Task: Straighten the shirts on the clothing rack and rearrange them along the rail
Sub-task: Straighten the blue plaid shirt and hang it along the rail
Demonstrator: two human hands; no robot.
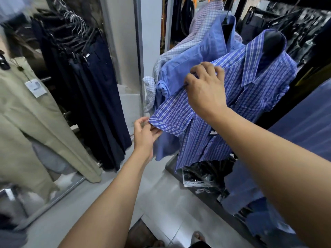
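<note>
The left hand (pixel 145 134) pinches the sleeve end (pixel 170 117) of the blue checked shirt (pixel 252 90) in its fingers. The right hand (pixel 206 88) curls its fingers round the shoulder. The shirt hangs just in front of a plain blue shirt (pixel 200 51). It looks soft, light and floppy, so edges and seams seem best to hold.

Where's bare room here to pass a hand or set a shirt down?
Free: the tiled floor between the navy trousers and the rack's dark base. Crowded: the blue plaid shirt, plain blue shirt and checked shirt hang packed together; plastic-wrapped packs lie on the base beneath them.
</note>
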